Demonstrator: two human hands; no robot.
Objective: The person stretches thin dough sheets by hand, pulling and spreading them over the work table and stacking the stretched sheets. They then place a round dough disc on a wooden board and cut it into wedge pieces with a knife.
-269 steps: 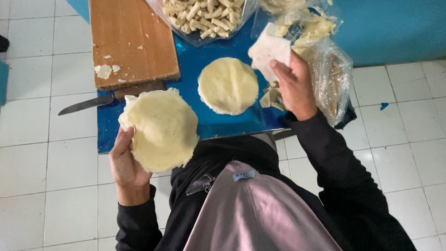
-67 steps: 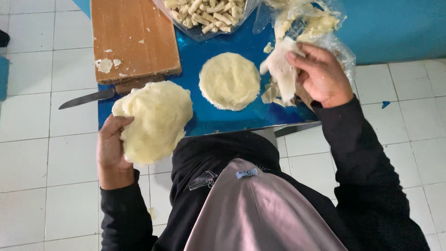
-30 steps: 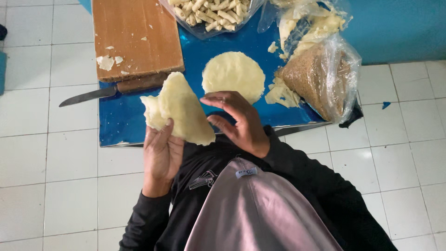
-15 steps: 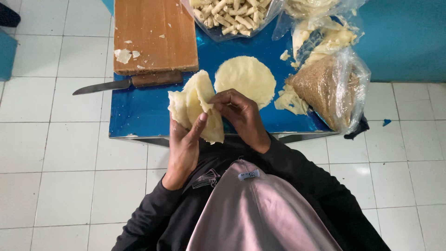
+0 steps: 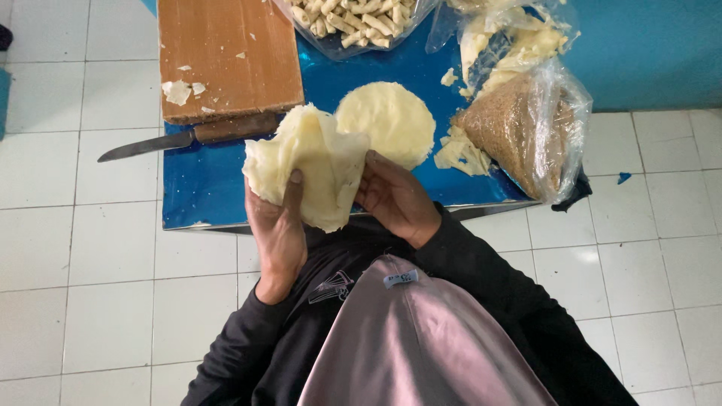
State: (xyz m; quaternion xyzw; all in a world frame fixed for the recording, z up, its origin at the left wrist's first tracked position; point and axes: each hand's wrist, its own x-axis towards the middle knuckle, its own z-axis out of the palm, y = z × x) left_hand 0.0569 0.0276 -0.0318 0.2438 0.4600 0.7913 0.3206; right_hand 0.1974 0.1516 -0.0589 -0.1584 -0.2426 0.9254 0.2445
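Wrapper: pale dough sheet (image 5: 308,162), above the blue table's (image 5: 203,195) near edge.
Change: flat on the left palm seconds ago; now folded.
Left hand (image 5: 277,225): fingers grasping the sheet from beneath.
Right hand (image 5: 395,197): fingers pinching its right edge.
Around: second round sheet (image 5: 385,124) mid-table, knife (image 5: 184,139) over the left edge, cutting board (image 5: 229,56) at the far left, crumb bag (image 5: 526,131) on the right side.

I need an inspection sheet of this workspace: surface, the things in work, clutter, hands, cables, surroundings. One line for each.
Surface: blue tabletop, glossy, crumbs near the bags.
Things in work: pale folded wrapper sheet held above the table edge; flat round wrapper lying on the tabletop.
Clutter: wooden cutting board with scraps; knife beside it; bag of rolled pieces; bag of brown crumbs; bag of pale scraps.
Hands: left hand and right hand both grip the folded sheet.
Cables: nothing seen.
Surroundings: white tiled floor.
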